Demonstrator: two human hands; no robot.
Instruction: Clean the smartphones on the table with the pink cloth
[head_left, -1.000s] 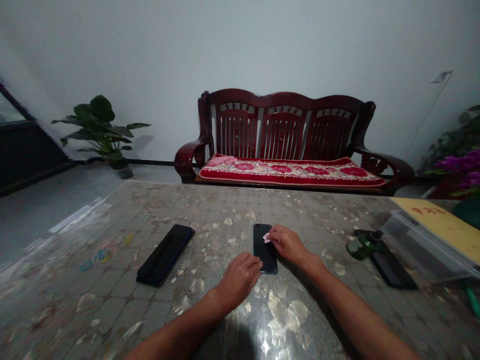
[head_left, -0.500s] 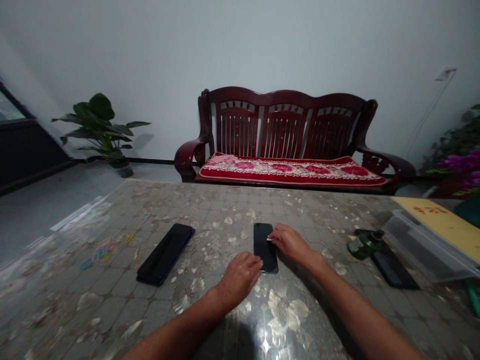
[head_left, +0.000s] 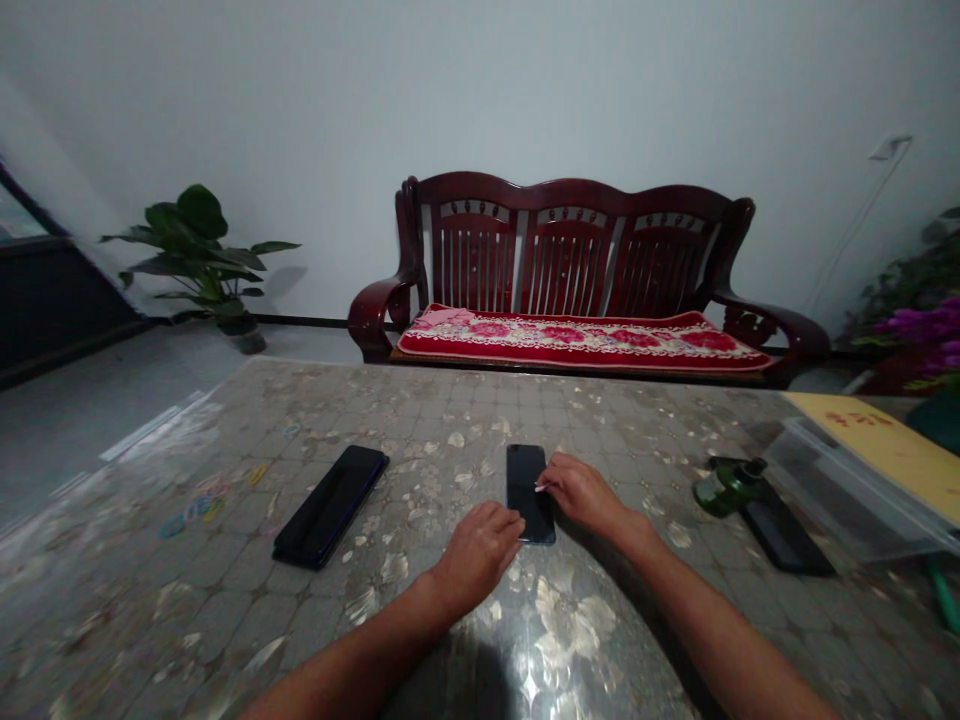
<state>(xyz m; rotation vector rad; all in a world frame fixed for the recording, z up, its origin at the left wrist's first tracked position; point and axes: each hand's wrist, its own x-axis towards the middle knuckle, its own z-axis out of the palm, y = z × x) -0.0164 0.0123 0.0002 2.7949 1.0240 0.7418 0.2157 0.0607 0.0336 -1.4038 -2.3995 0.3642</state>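
A black smartphone (head_left: 528, 480) lies flat on the patterned table, its dark side up. At its lower left edge my left hand (head_left: 481, 545) is closed, with the fingertips pressing on the phone's corner and side. My right hand (head_left: 577, 487) pinches a small white piece (head_left: 540, 488), perhaps a wipe or tissue, against the right part of the phone's surface. Most of that piece is hidden by the fingers. Left of both hands, a stack of dark phones (head_left: 331, 505) rests at a slant.
Coloured rubber bands (head_left: 201, 505) lie at the left of the table (head_left: 420, 420). To the right are a green bottle (head_left: 729, 488), another black phone (head_left: 787, 530) and a clear plastic box (head_left: 847, 500) under a yellow paper (head_left: 877, 440). Behind stands a wooden bench (head_left: 570, 250).
My right hand has slid slightly down the phone towards me with the white piece. The left hand stays at the phone's lower edge.
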